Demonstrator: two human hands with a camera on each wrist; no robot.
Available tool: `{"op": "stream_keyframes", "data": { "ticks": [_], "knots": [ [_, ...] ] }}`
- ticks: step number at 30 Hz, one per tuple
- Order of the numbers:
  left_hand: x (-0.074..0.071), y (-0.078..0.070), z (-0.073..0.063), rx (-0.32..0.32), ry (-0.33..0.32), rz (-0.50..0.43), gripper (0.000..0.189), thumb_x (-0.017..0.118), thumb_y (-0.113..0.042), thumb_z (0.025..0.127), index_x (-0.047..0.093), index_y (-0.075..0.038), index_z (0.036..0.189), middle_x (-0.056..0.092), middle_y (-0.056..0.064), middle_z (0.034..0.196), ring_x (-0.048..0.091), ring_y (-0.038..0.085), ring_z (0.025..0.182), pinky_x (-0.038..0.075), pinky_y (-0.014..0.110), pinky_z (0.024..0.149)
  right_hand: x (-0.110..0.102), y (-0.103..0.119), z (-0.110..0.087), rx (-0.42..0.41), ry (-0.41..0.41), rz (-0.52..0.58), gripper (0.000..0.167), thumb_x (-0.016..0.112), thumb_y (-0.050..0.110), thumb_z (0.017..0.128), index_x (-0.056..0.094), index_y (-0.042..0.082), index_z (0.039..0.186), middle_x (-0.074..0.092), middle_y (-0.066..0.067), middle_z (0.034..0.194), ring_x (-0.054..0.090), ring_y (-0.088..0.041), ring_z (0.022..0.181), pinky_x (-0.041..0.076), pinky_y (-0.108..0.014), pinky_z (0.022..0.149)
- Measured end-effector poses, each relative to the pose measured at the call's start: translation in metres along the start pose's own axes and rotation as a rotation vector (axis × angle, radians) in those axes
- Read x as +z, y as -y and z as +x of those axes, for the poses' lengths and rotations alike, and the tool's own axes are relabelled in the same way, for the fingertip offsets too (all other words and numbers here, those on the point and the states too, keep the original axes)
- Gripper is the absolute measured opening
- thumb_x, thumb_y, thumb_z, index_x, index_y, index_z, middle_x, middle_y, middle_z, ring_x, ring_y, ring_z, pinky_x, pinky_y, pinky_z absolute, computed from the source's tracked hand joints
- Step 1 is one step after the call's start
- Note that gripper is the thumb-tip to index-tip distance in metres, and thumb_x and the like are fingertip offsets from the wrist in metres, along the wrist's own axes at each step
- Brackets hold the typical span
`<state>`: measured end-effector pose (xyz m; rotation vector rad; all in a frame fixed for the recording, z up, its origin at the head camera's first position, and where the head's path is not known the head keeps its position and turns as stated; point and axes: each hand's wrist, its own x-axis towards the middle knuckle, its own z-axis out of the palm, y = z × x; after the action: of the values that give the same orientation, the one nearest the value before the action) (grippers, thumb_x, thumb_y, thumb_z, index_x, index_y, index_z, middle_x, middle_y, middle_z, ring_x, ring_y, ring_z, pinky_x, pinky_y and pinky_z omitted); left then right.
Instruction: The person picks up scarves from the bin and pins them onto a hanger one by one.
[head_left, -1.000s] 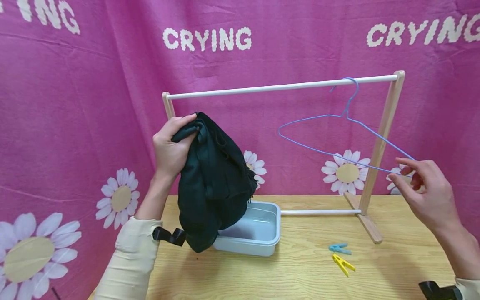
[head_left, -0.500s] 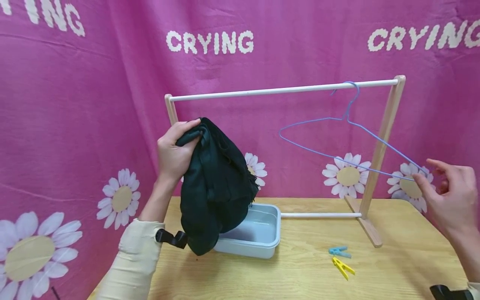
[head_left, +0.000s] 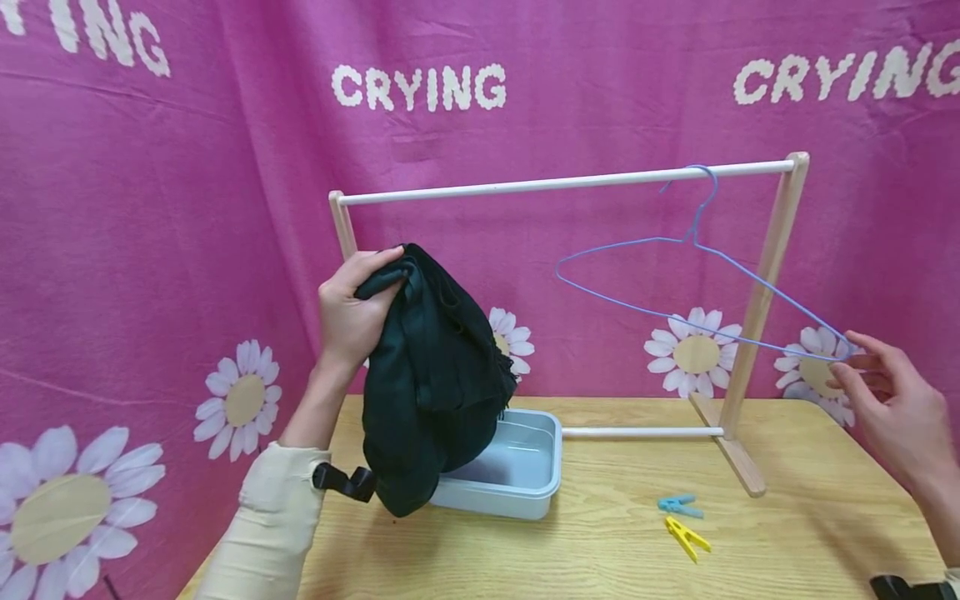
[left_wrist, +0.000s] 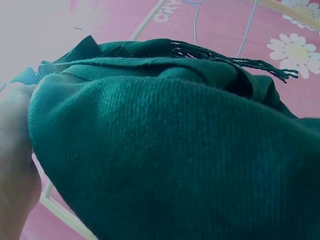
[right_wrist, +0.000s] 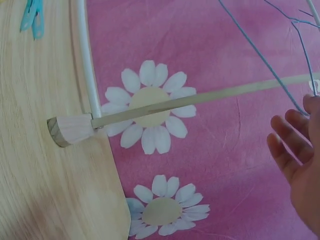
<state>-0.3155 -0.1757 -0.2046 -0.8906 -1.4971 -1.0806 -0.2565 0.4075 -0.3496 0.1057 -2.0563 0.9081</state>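
My left hand [head_left: 351, 312] grips the top of a folded dark green scarf [head_left: 427, 392], which hangs in a bulky bundle with its fringe [head_left: 506, 379] on the right side. The scarf fills most of the left wrist view. From the rack's top rail [head_left: 525, 183] a blue wire hanger [head_left: 697, 225] hangs by its hook, tilted down to the right. My right hand [head_left: 896, 400] pinches the hanger's right corner between thumb and index finger. In the right wrist view the other fingers [right_wrist: 287, 135] curl loosely beneath the wire.
Partly behind the scarf, a light grey-blue tub [head_left: 551, 475] stands on the wooden table [head_left: 600, 542]. Blue [head_left: 678, 505] and yellow clothespins [head_left: 686, 537] lie right of it. The rack's right post [head_left: 757, 333] rises before a pink curtain [head_left: 600, 108].
My right hand has slid outward along the hanger to its right corner. My left hand has stayed nearly in place with the scarf, dipping slightly in view.
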Motion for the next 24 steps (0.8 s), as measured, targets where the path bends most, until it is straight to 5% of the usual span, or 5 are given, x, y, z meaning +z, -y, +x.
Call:
{"op": "stream_keyframes", "data": {
  "ticks": [5,14,24],
  "knots": [
    [0.000,-0.001,-0.003,0.006,0.005,0.004,0.025,0.074,0.005,0.084,0.075,0.001,0.109,0.072,0.021,0.098,0.065,0.006,0.092,0.052,0.023,0.094,0.008,0.010,0.004,-0.059,-0.067,0.096,0.047,0.065,0.000,0.093,0.057,0.007,0.139,0.057,0.037,0.086,0.055,0.025,0.069,0.044,-0.002,0.057],
    [0.001,0.000,-0.003,0.020,0.021,-0.003,0.025,0.074,0.005,0.084,0.075,0.001,0.109,0.072,0.021,0.098,0.065,0.007,0.092,0.053,0.024,0.094,0.017,0.017,0.005,0.029,-0.147,0.199,0.032,0.068,-0.004,0.089,0.068,-0.006,0.121,0.065,0.036,0.078,0.062,0.017,0.064,0.048,-0.004,0.056],
    [0.003,-0.002,-0.003,0.003,0.025,-0.017,0.024,0.074,0.005,0.084,0.075,0.002,0.108,0.073,0.020,0.098,0.065,0.006,0.092,0.052,0.023,0.094,0.018,0.034,0.007,0.100,-0.226,0.261,0.018,0.068,-0.002,0.089,0.072,0.001,0.107,0.067,0.032,0.075,0.063,0.012,0.056,0.049,-0.007,0.055]
  ]
}}
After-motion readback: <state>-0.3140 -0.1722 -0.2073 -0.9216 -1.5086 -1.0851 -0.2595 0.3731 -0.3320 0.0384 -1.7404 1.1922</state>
